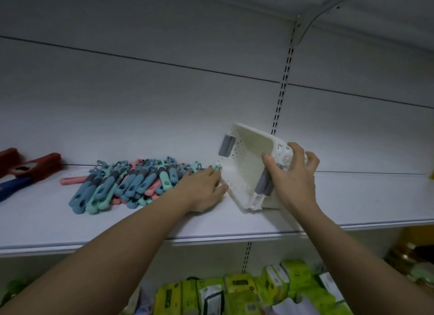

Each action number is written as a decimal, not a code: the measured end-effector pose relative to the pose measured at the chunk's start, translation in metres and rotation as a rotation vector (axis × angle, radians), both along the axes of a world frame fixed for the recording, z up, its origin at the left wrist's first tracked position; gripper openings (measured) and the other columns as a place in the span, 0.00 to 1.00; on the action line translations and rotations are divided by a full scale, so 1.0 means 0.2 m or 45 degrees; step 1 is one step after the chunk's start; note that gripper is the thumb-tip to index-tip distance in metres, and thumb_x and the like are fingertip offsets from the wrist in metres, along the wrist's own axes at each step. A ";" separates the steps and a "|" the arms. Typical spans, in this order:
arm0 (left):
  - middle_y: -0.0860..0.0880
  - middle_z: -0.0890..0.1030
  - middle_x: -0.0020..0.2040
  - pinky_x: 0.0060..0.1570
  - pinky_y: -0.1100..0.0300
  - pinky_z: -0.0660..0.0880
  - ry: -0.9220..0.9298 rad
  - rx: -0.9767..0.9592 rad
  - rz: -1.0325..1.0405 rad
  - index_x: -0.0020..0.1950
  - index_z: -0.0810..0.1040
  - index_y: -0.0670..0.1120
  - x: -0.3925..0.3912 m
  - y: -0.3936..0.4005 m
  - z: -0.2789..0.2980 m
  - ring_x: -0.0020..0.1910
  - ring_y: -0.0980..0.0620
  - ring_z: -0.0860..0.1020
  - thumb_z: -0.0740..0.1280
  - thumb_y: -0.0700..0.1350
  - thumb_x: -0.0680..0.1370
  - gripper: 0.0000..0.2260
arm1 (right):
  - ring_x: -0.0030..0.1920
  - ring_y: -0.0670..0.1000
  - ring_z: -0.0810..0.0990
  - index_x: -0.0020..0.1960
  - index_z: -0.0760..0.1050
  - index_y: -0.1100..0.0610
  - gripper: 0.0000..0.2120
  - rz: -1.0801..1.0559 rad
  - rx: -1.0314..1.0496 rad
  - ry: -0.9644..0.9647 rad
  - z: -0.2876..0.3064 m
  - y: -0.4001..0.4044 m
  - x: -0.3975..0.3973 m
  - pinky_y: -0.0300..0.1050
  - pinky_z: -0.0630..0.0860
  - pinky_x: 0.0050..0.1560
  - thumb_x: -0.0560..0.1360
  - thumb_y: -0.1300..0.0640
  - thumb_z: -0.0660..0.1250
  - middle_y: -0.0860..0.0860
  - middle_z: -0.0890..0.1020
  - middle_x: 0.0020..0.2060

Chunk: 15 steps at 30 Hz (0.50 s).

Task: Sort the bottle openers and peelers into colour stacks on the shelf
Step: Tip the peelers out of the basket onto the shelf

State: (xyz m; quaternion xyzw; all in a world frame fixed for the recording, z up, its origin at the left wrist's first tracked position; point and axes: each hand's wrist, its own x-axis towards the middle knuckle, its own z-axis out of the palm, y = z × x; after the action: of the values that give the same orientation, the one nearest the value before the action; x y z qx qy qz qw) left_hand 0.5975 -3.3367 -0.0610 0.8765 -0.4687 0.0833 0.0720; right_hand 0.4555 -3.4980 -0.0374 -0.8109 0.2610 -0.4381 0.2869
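White shop shelf (pixel 328 197), white back panel. Mixed pile of blue, teal and pink peelers and openers (pixel 126 183) at 9 o'clock from frame centre. Tipped white perforated basket (pixel 244 164) at 3 o'clock, mouth toward pile. Right hand (pixel 293 173) grips basket's right wall. Left hand (pixel 202 188) lies at basket's mouth, fingers extended, touching a teal piece (pixel 217 168).

White shelf (pixel 352 197): mixed pile of blue, teal, pink peelers/openers (pixel 126 183) mid-left; red and blue tools (pixel 30 169) far left of pile; tilted white basket (pixel 246 169) just right.
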 end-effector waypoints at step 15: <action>0.45 0.57 0.80 0.71 0.58 0.58 0.931 -0.513 -0.299 0.81 0.44 0.45 -0.53 -0.61 0.03 0.77 0.44 0.60 0.51 0.57 0.84 0.30 | 0.64 0.64 0.73 0.75 0.57 0.57 0.39 -0.311 0.870 -0.277 -0.05 -0.55 -0.21 0.63 0.71 0.66 0.76 0.29 0.49 0.59 0.69 0.70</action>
State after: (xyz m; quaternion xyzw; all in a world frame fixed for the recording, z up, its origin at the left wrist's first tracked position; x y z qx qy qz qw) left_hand 0.4915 -3.4594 -0.0549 0.7575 -0.4832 -0.1517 0.4119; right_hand 0.4128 -3.6082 -0.0482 -0.5800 0.4548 -0.4404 0.5127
